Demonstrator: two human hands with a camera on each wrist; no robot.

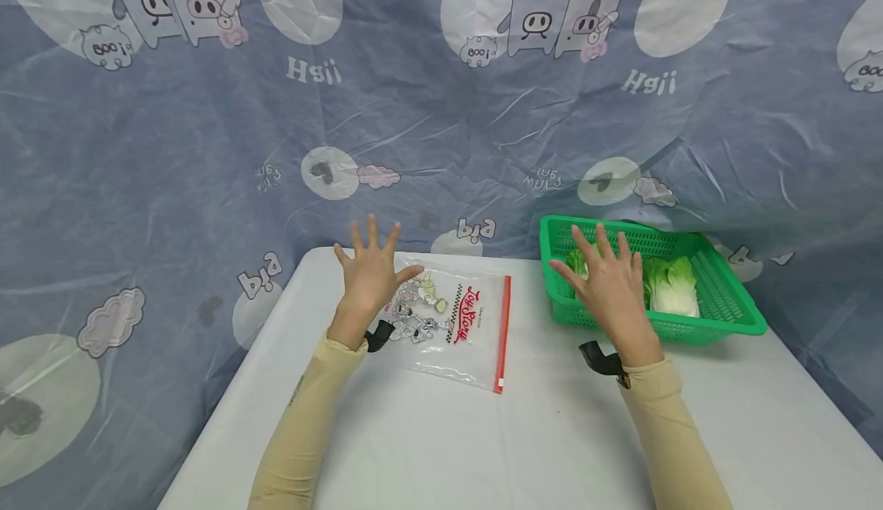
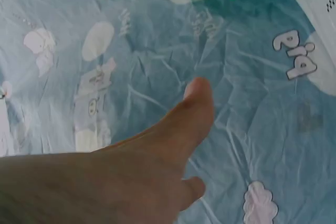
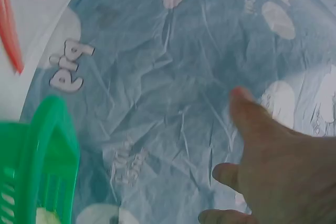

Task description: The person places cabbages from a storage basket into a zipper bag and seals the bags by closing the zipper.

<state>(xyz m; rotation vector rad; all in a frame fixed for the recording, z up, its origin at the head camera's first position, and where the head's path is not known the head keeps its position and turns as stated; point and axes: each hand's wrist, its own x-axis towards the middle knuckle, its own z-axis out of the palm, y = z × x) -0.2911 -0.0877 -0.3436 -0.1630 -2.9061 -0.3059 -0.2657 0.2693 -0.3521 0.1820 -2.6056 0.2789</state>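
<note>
Both hands are raised with fingers spread, holding nothing. In the head view my left hand (image 1: 370, 280) is in front of a clear zip bag (image 1: 476, 364) with a red slider edge and cartoon print, which lies flat on the table. My right hand (image 1: 610, 287) appears in front of a green plastic basket (image 1: 734, 295), hiding part of it. Inside the basket are leafy cabbages (image 1: 674, 291) with pale stems; one is partly covered by the right hand. The left wrist view shows the left thumb (image 2: 197, 103) extended, and the right wrist view shows the right hand (image 3: 283, 166) apart from the basket.
A white table (image 1: 441, 449) spans the lower part of the head view. Behind it hangs a wrinkled blue-grey printed curtain (image 1: 428, 111). Black wrist mounts (image 1: 602, 359) sit at both sleeve cuffs.
</note>
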